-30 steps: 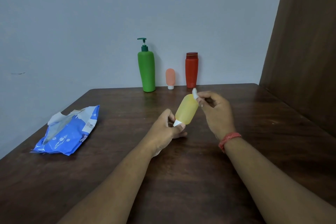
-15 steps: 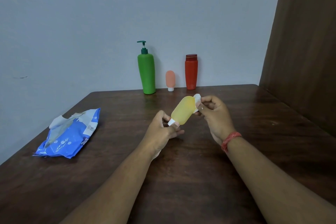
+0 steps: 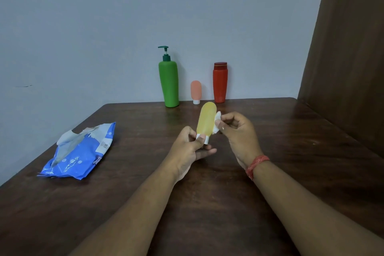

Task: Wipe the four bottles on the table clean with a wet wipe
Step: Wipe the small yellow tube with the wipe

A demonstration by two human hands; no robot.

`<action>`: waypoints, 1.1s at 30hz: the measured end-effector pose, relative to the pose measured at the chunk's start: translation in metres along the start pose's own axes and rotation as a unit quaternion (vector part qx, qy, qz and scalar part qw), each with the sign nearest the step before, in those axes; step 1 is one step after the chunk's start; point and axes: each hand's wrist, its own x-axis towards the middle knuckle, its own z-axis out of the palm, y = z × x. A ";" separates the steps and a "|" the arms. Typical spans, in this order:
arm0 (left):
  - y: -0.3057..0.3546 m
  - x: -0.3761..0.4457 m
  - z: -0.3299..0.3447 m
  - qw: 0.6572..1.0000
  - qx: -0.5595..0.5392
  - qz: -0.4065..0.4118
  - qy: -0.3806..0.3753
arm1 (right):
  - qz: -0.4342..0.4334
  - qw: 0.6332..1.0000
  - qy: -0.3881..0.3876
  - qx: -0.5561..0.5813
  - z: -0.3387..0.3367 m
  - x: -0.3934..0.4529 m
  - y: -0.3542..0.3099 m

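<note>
My left hand (image 3: 190, 147) pinches the white cap of a small yellow bottle (image 3: 205, 119) and holds it nearly upright, cap down, above the middle of the table. My right hand (image 3: 239, 133) grips a folded white wet wipe (image 3: 217, 120) and presses it against the bottle's right side. Against the back wall stand a green pump bottle (image 3: 169, 83), a small pink bottle (image 3: 196, 90) on its white cap, and a red bottle (image 3: 220, 83).
An opened blue pack of wet wipes (image 3: 80, 151) lies at the left on the dark wooden table (image 3: 291, 162). A brown wooden panel (image 3: 353, 58) rises along the table's right side. The wall runs close behind the bottles.
The yellow bottle has swung from a tilt to nearly upright. My right hand with the wipe has slid from the bottle's top end down along its right side.
</note>
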 end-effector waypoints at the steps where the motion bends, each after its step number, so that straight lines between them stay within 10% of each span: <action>1: 0.000 0.000 0.000 1.000 -0.003 -0.002 0.002 | 0.006 1.000 -0.013 -0.001 -0.001 0.000 0.001; 14: 0.000 0.001 -0.002 1.000 -0.008 0.008 0.022 | 0.059 0.991 -0.108 -0.051 0.000 -0.006 0.006; 21: 0.000 -0.002 0.003 0.984 0.174 0.034 0.004 | -0.021 0.991 0.109 -0.076 -0.010 0.011 -0.003; 29: 0.000 -0.002 -0.001 0.976 0.204 0.070 0.038 | -0.224 0.926 0.004 -0.304 -0.007 0.004 0.009; 33: -0.001 -0.002 0.001 0.971 0.228 0.066 0.024 | -0.217 0.920 0.078 -0.316 -0.010 0.011 0.004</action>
